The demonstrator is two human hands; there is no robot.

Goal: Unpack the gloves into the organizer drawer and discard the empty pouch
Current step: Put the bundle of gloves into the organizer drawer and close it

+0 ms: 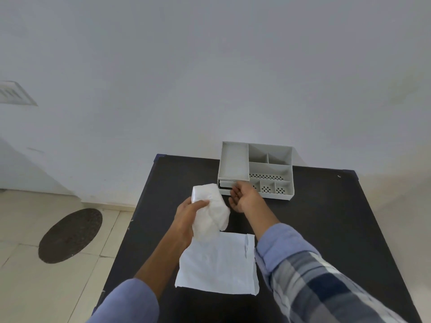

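My left hand (pixel 189 212) grips a folded white bundle of gloves (pixel 210 213) and holds it above the black table. Flat on the table below it lies the white pouch (pixel 219 264). The grey organizer (pixel 256 169) stands at the table's far edge, against the wall. Its small drawer (pixel 225 184) sits at the lower left front, slightly pulled out. My right hand (pixel 243 197) is palm up with curled fingers at the drawer's front; whether the fingers hold the drawer is unclear.
The black table (pixel 326 229) fills the right half of the view. A dark oval mat (pixel 70 235) lies on the tiled floor to the left. The organizer's top has several open compartments.
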